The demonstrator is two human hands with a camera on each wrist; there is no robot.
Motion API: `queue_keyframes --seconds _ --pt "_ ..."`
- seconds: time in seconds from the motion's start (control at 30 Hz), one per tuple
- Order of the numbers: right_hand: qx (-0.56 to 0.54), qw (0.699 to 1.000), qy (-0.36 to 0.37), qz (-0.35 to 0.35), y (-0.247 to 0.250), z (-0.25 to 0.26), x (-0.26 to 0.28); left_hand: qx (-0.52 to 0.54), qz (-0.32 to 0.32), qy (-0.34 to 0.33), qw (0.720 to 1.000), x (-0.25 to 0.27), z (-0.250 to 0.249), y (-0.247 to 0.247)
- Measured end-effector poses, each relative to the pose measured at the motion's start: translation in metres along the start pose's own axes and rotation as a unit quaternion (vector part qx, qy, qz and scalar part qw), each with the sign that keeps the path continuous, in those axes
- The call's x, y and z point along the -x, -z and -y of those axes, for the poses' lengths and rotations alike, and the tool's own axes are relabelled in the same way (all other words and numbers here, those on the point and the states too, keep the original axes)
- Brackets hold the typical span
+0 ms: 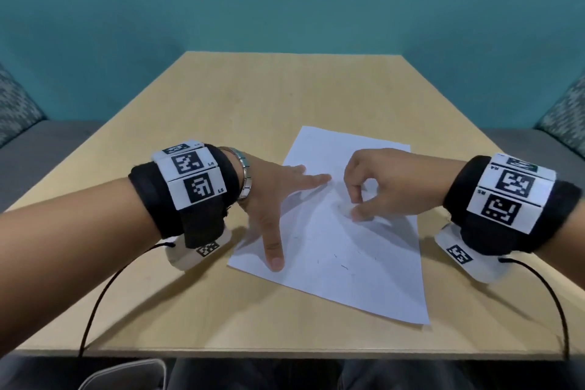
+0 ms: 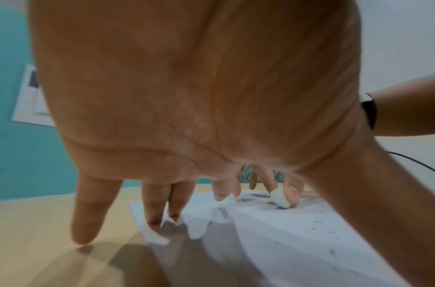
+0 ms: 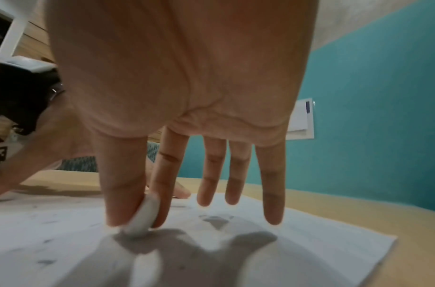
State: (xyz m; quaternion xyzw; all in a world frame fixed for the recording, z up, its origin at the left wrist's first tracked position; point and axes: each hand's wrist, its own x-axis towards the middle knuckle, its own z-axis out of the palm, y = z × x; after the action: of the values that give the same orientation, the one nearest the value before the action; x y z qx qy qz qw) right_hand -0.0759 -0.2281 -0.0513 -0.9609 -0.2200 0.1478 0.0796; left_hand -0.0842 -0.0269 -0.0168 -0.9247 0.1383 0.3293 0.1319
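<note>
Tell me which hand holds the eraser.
The right hand: it pinches the white eraser against the paper, while the left hand only presses flat on it, holding nothing.

A white eraser (image 3: 143,217) is pinched between the thumb (image 3: 120,184) and index finger (image 3: 166,174) of the right hand (image 3: 181,77), and its lower end is pressed onto a sheet of paper (image 3: 309,242). The other three fingers are held straight, tips just above the sheet. Faint grey marks are seen on the sheet left of the eraser. One fingertip of the left hand (image 3: 64,139) is laid near the sheet's far edge. The sheet is carried by a wooden table (image 3: 359,209) before a teal wall (image 3: 383,97).
</note>
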Motion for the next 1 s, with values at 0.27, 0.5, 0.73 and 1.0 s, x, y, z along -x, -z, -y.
queue_keyframes --seconds 0.27,0.5,0.73,1.0 --pt "0.034 0.998 -0.019 0.043 0.007 -0.017 0.019 0.032 -0.077 -0.178 0.980 -0.036 0.034 -0.023" --pt "-0.009 0.996 0.066 -0.058 0.001 0.026 -0.006 0.010 -0.071 -0.176 0.982 -0.053 0.039 -0.026" --pt "0.013 0.996 0.077 -0.034 -0.010 0.058 -0.040 0.050 -0.073 -0.210 0.974 -0.052 0.039 -0.033" --pt "-0.007 0.992 0.095 0.089 -0.006 0.075 -0.036 0.009 -0.069 -0.205 0.976 -0.058 0.037 -0.034"
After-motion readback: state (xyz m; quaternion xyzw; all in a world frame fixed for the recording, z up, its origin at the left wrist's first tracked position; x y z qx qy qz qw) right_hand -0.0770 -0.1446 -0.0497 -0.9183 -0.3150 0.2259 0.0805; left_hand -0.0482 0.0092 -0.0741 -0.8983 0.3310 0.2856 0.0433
